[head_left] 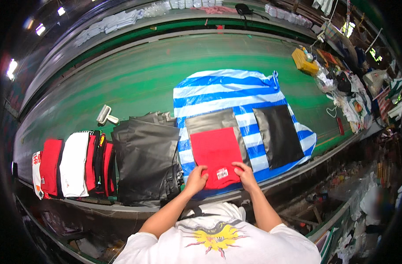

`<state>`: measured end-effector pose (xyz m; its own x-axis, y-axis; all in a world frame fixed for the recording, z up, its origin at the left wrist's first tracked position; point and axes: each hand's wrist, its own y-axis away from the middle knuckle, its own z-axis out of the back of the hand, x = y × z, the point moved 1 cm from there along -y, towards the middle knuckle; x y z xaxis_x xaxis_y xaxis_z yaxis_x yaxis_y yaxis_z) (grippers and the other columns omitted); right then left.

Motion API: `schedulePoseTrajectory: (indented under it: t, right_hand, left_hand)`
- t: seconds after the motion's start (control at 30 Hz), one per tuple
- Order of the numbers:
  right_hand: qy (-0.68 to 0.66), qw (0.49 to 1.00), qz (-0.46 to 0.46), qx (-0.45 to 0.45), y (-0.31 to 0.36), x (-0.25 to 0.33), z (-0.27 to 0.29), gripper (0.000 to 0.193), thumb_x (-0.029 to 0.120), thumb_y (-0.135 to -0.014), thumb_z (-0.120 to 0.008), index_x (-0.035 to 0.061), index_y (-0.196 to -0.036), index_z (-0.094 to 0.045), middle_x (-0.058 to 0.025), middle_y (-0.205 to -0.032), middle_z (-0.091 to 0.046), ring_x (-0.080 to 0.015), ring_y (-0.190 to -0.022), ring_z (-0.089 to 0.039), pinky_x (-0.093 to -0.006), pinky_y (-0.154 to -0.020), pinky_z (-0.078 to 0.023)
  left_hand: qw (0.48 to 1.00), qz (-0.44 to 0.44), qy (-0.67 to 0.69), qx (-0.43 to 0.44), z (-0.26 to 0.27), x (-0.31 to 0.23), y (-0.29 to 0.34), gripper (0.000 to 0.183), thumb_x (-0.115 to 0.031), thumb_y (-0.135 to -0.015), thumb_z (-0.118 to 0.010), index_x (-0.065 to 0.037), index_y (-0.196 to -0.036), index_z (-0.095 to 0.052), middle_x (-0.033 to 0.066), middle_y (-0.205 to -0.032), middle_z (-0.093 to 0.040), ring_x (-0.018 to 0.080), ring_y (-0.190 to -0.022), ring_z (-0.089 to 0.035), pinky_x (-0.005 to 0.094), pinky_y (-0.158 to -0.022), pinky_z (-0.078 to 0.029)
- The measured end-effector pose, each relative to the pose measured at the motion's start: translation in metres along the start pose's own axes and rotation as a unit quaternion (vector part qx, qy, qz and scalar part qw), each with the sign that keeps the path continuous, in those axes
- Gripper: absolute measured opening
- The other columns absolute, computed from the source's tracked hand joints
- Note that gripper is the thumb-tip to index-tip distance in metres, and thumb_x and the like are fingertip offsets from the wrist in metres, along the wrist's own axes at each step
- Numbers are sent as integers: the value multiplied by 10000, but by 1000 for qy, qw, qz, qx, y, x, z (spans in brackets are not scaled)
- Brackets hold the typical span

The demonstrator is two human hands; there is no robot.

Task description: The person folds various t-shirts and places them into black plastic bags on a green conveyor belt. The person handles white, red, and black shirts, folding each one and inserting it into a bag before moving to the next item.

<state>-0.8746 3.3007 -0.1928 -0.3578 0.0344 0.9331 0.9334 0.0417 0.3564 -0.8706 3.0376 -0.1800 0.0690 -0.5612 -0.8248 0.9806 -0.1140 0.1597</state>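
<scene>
A red folded garment with a white label near its collar end lies in front of me, partly over a grey plastic bag. My left hand grips its near left edge, thumb on top. On the near right edge my right hand pinches the cloth the same way. Fingers under the cloth are hidden from view. Beneath everything spreads a blue-and-white striped plastic sheet. A flat black plastic bag rests on that sheet, right of the garment.
Left of the sheet lies a stack of black plastic bags. Further left are folded garments in red, white and black. A white-handled lint roller sits behind them. A yellow box and a heap of scraps occupy the green table's right end.
</scene>
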Motion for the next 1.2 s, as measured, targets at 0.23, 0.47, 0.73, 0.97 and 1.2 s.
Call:
schedulePoseTrajectory:
  t: [0.23, 0.47, 0.73, 0.97, 1.2]
  right_hand:
    - [-140, 984, -113, 7, 12, 33, -19, 418, -44, -923, -613, -7, -1339, -630, -132, -1220, -677, -184, -1064, -680, -286, -874, -583]
    - [406, 911, 35, 70, 30, 75, -51, 779, 327, -784, -817, -27, -1425, -552, -271, -1412, -527, -386, -1229, -614, -417, -1045, -511]
    - [488, 865, 114, 33, 35, 75, -66, 505, 175, -838, -730, -33, -1282, -611, -304, -1256, -584, -489, -988, -678, -548, -876, -560]
    - [493, 853, 169, -10, 19, 90, 17, 450, 61, -854, -682, -2, -1298, -648, -282, -1345, -587, -460, -1077, -666, -500, -952, -548]
    - [527, 835, 153, 27, -5, 73, 57, 478, 61, -846, -681, -1, -1318, -638, -357, -1383, -536, -509, -1060, -660, -525, -951, -549]
  left_hand:
    - [987, 100, 100, 78, 18, -25, -8, 577, -169, -838, -800, 23, -1347, -606, 219, -1230, -650, 258, -931, -656, 383, -879, -527]
    - [995, 7, -10, 101, 10, -34, -20, 582, -177, -807, -821, 15, -1320, -622, 251, -1210, -627, 366, -1046, -646, 429, -945, -519]
    - [993, -72, 63, 65, -4, -67, -13, 454, -66, -908, -717, 24, -1342, -620, 166, -1089, -622, 229, -884, -660, 331, -814, -559]
    - [971, -182, -156, 22, -13, -51, 11, 424, -72, -848, -753, -60, -1244, -601, 134, -1073, -595, 295, -986, -619, 416, -812, -506]
    - [919, -219, -313, 99, -37, -17, 11, 149, -131, -840, -709, -101, -982, -743, 81, -1021, -629, 307, -1013, -596, 449, -845, -493]
